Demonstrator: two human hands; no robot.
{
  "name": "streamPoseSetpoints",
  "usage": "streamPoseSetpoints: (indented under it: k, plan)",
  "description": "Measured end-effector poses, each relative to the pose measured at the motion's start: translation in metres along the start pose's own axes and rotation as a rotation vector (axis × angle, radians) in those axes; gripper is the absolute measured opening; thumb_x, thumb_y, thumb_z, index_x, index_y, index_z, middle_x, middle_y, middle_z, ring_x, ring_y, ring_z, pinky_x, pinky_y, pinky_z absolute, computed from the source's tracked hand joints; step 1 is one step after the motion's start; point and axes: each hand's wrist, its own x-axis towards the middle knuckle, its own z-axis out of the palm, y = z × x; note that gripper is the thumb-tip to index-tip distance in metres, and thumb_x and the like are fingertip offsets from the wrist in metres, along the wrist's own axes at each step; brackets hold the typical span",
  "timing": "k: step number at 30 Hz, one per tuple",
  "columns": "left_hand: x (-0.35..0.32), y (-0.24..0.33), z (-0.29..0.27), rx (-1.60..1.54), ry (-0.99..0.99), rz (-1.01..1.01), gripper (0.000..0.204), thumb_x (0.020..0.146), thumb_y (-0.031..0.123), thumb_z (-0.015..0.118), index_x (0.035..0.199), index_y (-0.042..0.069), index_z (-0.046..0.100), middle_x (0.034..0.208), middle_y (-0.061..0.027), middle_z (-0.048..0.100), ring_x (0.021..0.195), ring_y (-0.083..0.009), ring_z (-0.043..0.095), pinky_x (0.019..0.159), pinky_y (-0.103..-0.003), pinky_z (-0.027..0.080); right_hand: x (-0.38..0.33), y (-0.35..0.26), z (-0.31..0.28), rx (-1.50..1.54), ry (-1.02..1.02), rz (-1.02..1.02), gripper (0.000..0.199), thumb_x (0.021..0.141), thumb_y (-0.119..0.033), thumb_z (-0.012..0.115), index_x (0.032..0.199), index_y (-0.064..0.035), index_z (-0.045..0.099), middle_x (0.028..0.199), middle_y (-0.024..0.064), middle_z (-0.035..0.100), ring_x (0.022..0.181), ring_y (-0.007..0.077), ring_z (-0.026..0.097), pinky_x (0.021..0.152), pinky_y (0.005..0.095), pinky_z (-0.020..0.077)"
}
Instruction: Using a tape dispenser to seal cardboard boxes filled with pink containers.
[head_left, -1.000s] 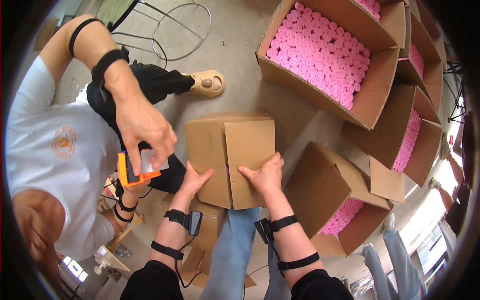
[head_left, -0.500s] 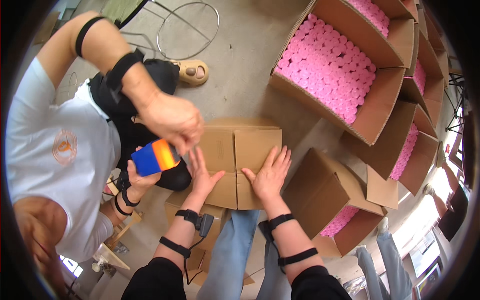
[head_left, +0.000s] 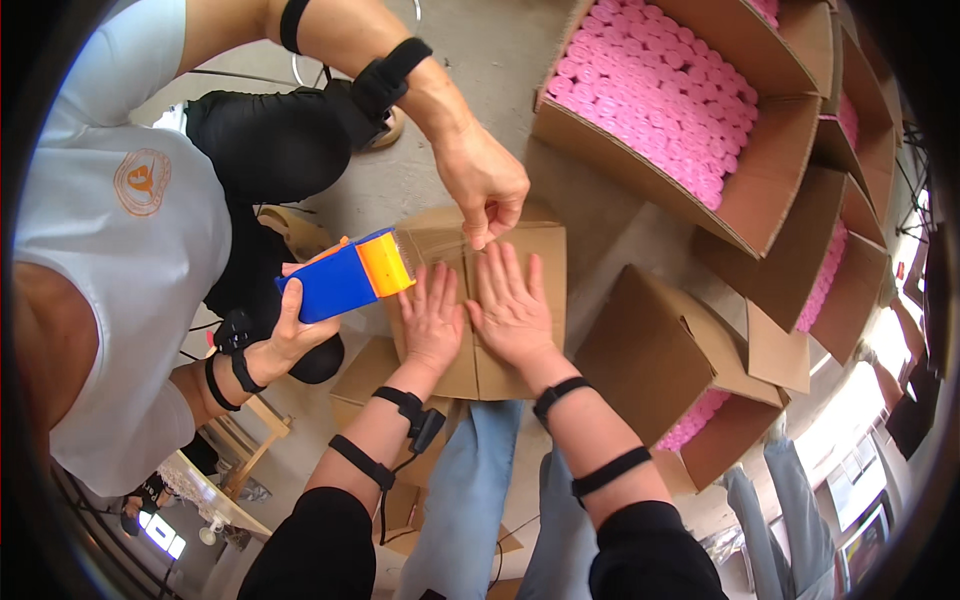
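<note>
A cardboard box stands in front of me with its top flaps folded down, meeting at a middle seam. My left hand lies flat on the left flap, fingers stretched out. On the other side of the seam, my right hand presses flat with its fingers spread. A co-worker's left-side hand holds a blue and yellow tape dispenser over the box's left edge. The co-worker's other hand pinches the end of a clear tape strip, drawn across just beyond my fingertips.
Open cartons packed with pink round-ended items stand at the right. Closer in, another carton lies tilted, with pink items inside. A further cardboard box sits below the left side of mine. The co-worker crouches at the left.
My hands have slid inward, closer to the seam. The co-worker's pinching hand has moved right and away from the dispenser, stretching out tape, and the dispenser has come nearer the box.
</note>
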Motion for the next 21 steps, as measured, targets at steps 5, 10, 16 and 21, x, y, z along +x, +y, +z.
streamPoseSetpoints:
  k: [5, 10, 16, 21]
  plan:
    - [-0.003, 0.015, 0.013, -0.064, 0.073, -0.014, 0.067, 0.087, 0.020, 0.061, 0.147, 0.008, 0.034, 0.153, -0.0102, 0.031, 0.143, -0.0353, 0.022, 0.116, -0.057, 0.015, 0.001, -0.009, 0.008, -0.057, -0.016, 0.010, 0.061, 0.093, -0.042, 0.047, 0.143, -0.0072, 0.043, 0.151, 0.0072, 0.038, 0.144, 0.0243, 0.025, 0.117, 0.0497, 0.0152]
    - [-0.001, 0.029, 0.005, -0.069, 0.001, -0.094, 0.061, 0.098, 0.023, 0.042, 0.152, 0.007, 0.019, 0.160, -0.0118, 0.016, 0.148, -0.0344, 0.009, 0.117, -0.056, 0.005, -0.001, -0.012, 0.020, 0.013, 0.155, 0.042, 0.056, 0.095, -0.034, 0.046, 0.143, -0.0073, 0.042, 0.151, 0.0071, 0.038, 0.143, 0.0227, 0.028, 0.118, 0.0458, 0.0176]
    - [-0.002, 0.030, 0.003, 0.019, -0.034, -0.037, 0.070, 0.097, 0.034, 0.043, 0.152, 0.004, 0.014, 0.160, -0.0147, 0.009, 0.148, -0.0372, 0.002, 0.116, -0.058, 0.000, -0.004, -0.009, 0.009, 0.179, 0.150, 0.030, 0.053, 0.093, -0.023, 0.045, 0.143, -0.0058, 0.042, 0.152, 0.0078, 0.037, 0.143, 0.0217, 0.029, 0.118, 0.0429, 0.0184]
    - [-0.004, 0.029, 0.010, 0.082, -0.042, 0.015, 0.075, 0.094, 0.038, 0.047, 0.152, 0.004, 0.015, 0.161, -0.0138, 0.007, 0.148, -0.0361, 0.001, 0.116, -0.058, -0.001, -0.004, -0.012, 0.010, 0.236, 0.139, 0.070, 0.052, 0.093, -0.021, 0.044, 0.143, -0.0061, 0.043, 0.151, 0.0073, 0.038, 0.142, 0.0219, 0.030, 0.118, 0.0433, 0.0186]
